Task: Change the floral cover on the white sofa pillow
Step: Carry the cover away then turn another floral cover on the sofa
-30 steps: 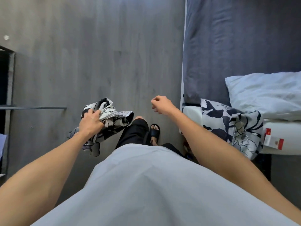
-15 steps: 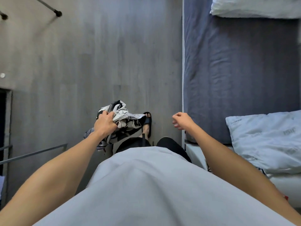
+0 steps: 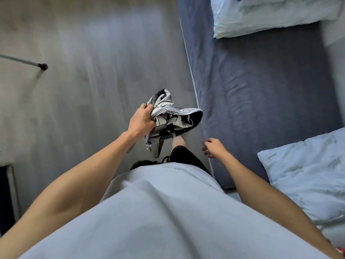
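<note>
one head-worn wide-angle camera looks steeply down the person's own torso, close to the shirt and forearms. the grey floor fills the left, the bed the right. no second view.

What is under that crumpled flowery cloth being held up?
Below the floral cover, gripped by the left hand, are the grey floor and a bare foot. The foot's toes are hidden by the cloth.

Bedroom: bed, pillows
</note>
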